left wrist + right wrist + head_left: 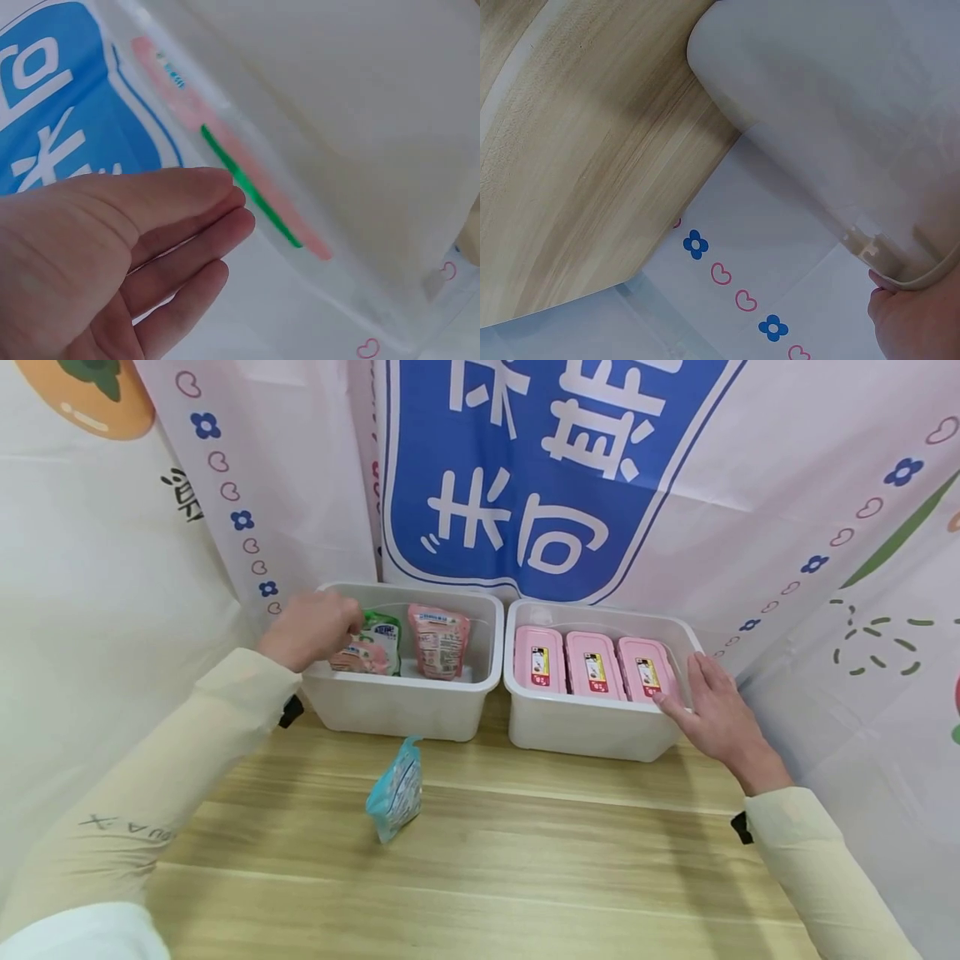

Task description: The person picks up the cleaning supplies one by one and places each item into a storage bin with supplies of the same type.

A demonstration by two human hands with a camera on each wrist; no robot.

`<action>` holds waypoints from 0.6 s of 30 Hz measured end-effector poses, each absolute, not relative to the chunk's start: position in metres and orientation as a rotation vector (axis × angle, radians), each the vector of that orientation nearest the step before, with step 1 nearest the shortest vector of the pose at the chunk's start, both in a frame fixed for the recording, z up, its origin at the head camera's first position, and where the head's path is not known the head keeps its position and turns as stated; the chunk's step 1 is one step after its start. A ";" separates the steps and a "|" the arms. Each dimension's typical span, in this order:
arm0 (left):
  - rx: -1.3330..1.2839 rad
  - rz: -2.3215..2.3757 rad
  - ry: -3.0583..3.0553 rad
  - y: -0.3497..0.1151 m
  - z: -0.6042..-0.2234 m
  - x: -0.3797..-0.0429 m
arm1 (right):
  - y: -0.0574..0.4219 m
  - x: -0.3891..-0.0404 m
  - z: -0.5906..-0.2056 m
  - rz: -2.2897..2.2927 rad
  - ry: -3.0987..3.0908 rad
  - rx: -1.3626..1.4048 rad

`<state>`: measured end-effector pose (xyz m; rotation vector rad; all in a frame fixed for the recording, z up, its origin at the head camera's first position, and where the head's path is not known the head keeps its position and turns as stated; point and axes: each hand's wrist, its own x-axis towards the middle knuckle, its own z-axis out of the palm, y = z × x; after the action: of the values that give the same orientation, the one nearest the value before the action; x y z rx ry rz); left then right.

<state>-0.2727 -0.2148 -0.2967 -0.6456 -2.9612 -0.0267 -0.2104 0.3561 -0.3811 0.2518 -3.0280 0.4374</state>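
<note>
My left hand (311,628) is over the left end of the left white bin (397,706), with thumb and forefinger tips close together. In the left wrist view, those tips are right at the edge of a green pouch (262,202), and no thing shows between them. That green pouch (386,639) stands in the bin beside a pink pouch (358,657); another pink pouch (440,643) stands further right. My right hand (720,714) rests on the front right corner of the right white bin (585,727), fingers extended along the rim, thumb near a pink lidded box (647,664).
Two more pink boxes (538,656) stand upright in the right bin. A light blue pouch (397,793) stands on the wooden table (525,868) in front of the left bin. Printed cloth (300,468) hangs behind the bins and along both sides.
</note>
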 end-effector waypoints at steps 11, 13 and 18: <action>-0.486 -0.127 -3.119 -0.209 -0.269 -0.252 | 0.355 -0.209 -0.380 0.442 -3.026 0.249; -0.463 -0.173 -3.150 -0.208 -0.265 -0.247 | 0.354 -0.210 -0.380 0.436 -3.023 0.251; -0.439 -0.253 -3.199 -0.205 -0.257 -0.235 | 0.354 -0.209 -0.380 0.434 -3.034 0.244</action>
<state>-0.2348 -0.2046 -0.2572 -0.4389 -3.1991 -0.2534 -0.2093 0.3539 -0.3804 0.2440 -3.0341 0.4342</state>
